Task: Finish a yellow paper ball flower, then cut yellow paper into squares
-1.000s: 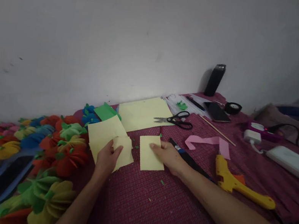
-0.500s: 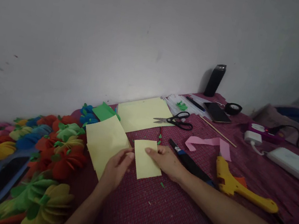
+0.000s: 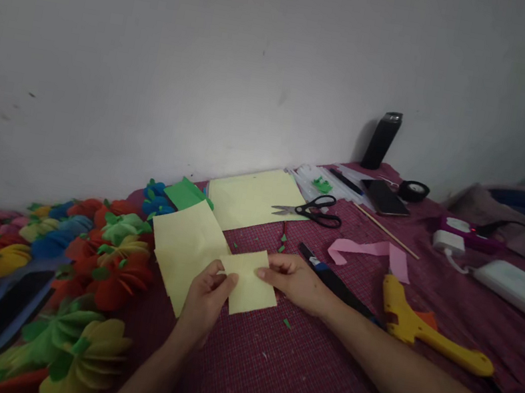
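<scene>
Between my two hands I hold a small piece of pale yellow paper [image 3: 249, 286] just over the table. My left hand [image 3: 208, 295] pinches its left edge, thumb on top. My right hand [image 3: 300, 284] grips the upper right edge, also with the thumb over the face and fingers behind. Larger yellow sheets [image 3: 185, 244] lie just beyond my left hand. A stack of yellow paper [image 3: 258, 192] rests against the wall, with black-handled scissors [image 3: 313, 211] across its right corner. A dark utility knife [image 3: 334, 280] lies partly behind my right forearm.
Colourful paper pumpkins [image 3: 114, 258] crowd the left side, near a dark phone [image 3: 1, 313]. To the right are a yellow glue gun [image 3: 426, 330], a pink paper strip [image 3: 369, 250], a wooden stick [image 3: 386, 230] and a white power bank [image 3: 520, 293]. A black bottle [image 3: 382, 142] stands at the back.
My left hand has moved right and now grips the paper's left edge. The paper has turned slightly and looks shorter from top to bottom.
</scene>
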The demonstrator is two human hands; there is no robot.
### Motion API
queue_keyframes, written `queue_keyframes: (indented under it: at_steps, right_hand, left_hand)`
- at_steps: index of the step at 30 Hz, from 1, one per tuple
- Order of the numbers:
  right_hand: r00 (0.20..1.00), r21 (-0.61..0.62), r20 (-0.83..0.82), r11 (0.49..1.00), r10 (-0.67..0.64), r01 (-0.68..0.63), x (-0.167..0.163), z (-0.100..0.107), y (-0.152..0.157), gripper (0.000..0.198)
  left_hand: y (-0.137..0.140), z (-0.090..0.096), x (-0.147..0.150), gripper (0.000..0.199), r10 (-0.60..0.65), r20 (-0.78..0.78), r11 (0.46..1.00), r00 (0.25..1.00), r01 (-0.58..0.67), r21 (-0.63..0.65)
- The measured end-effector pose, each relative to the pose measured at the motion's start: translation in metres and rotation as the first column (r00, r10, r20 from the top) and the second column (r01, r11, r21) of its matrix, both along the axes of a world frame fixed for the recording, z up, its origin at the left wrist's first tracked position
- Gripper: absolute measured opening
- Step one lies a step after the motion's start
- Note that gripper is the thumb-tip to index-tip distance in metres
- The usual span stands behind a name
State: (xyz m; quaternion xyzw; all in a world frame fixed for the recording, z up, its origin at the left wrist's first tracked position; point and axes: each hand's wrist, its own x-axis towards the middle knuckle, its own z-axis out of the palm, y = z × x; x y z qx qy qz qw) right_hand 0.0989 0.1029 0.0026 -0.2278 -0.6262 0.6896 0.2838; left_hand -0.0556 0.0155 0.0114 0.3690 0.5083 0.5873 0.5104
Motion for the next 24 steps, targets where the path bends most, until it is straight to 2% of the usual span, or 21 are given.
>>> queue_keyframes:
  at_steps: [5,8,10,12,16,19,22,24]
  right_hand:
    - [1.000,0.078,0.007,0.997,-0.006,0.005,0.004,0.003,0.002,0.020]
    - [1.000,-0.018,-0.013,1.000,-0.011,0.011,0.005,0.005,0.002,0.019]
    - [0.999,-0.106,-0.027,0.994,-0.037,0.034,0.004,0.005,0.002,0.016]
    - [0.998,-0.124,-0.025,0.990,-0.063,0.060,0.004,0.005,0.001,0.014]
    - [0.999,-0.087,0.005,0.995,-0.053,0.053,0.003,0.008,0.000,0.014]
    - [0.998,-0.028,0.040,0.998,-0.054,0.055,0.003,0.011,-0.001,0.013]
    - [0.998,0.054,0.046,0.998,-0.040,0.038,0.003,0.013,-0.001,0.013]
    - [0.999,0.060,0.022,0.998,-0.032,0.031,0.003,0.013,-0.001,0.014]
  left_hand:
    - [0.000,0.005,-0.004,0.014,0.043,-0.098,0.998,0.994,-0.038,0.054]
    - [0.000,0.004,-0.006,0.017,0.077,-0.099,0.995,0.992,-0.070,0.073]
    - [0.000,0.001,-0.007,0.017,0.085,-0.059,0.996,0.995,-0.083,0.035]
    - [-0.001,0.000,-0.008,0.015,0.085,-0.020,0.996,0.996,-0.085,-0.004]
    - [-0.002,0.004,-0.006,0.011,0.052,0.037,0.998,0.998,-0.052,-0.021]
    - [-0.004,0.009,-0.002,0.016,0.001,0.075,1.000,0.997,0.001,-0.018]
    - [-0.005,0.009,0.003,0.024,0.049,-0.003,0.999,0.999,-0.049,-0.019]
    - [-0.004,0.006,0.003,0.032,0.063,-0.090,0.998,0.994,-0.064,-0.008]
